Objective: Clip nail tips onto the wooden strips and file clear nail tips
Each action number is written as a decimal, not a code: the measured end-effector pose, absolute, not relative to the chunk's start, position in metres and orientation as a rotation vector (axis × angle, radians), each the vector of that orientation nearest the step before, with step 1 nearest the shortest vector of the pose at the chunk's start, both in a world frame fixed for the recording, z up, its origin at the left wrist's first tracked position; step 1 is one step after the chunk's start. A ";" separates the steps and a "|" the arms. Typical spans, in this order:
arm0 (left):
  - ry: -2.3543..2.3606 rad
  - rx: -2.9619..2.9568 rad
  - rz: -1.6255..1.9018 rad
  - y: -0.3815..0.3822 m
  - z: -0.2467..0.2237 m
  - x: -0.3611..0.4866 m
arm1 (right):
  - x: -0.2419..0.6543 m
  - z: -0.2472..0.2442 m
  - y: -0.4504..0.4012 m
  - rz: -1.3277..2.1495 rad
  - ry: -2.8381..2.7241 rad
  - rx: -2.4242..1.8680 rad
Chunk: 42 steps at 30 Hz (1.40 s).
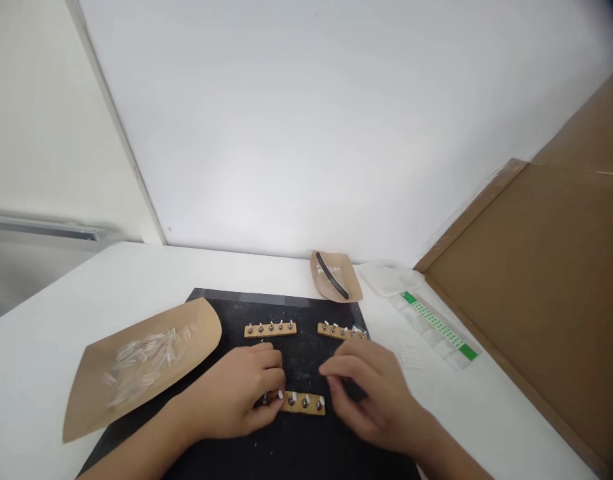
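My left hand is closed over the left end of the front cork-coloured strip. Its thumb and forefinger pinch at a small white piece by that strip. Along the strip stand several metal studs with white pieces on top; the left ones are hidden by my fingers. My right hand hovers just right of the strip, fingers curled and thumb near the forefinger; whatever they hold is too small to make out. Behind lie two similar studded strips, one at the left and one at the right, partly covered by my right hand.
A black mat lies under the strips. On the left, a brown paper tray holds several clear nail tips. Behind, a smaller tray holds a dark nail file. A green-edged packet lies right, beside a brown panel.
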State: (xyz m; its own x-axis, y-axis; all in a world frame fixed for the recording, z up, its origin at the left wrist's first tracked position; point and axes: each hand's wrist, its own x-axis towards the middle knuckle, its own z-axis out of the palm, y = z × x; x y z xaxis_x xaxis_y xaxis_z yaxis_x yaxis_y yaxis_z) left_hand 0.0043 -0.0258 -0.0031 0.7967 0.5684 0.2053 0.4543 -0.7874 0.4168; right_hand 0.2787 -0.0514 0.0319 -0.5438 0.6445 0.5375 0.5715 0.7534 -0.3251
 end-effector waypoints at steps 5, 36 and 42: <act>0.813 2.645 0.442 -0.029 -0.005 0.007 | 0.266 -0.005 -0.050 0.399 -2.354 -0.961; 0.841 1.929 1.178 -0.054 -0.025 0.030 | 0.244 -0.019 -0.068 0.759 -1.923 -0.870; 0.785 1.935 1.262 -0.046 -0.022 0.027 | 0.247 -0.020 -0.069 0.688 -1.990 -0.832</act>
State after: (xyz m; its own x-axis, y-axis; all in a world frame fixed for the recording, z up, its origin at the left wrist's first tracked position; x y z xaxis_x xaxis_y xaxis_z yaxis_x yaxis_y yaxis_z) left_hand 0.0267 -0.0462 -0.0220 0.3459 0.7838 0.5157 0.1162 -0.5812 0.8054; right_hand 0.2466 -0.0689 -0.0196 -0.4175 0.7630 0.4935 0.2956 0.6276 -0.7202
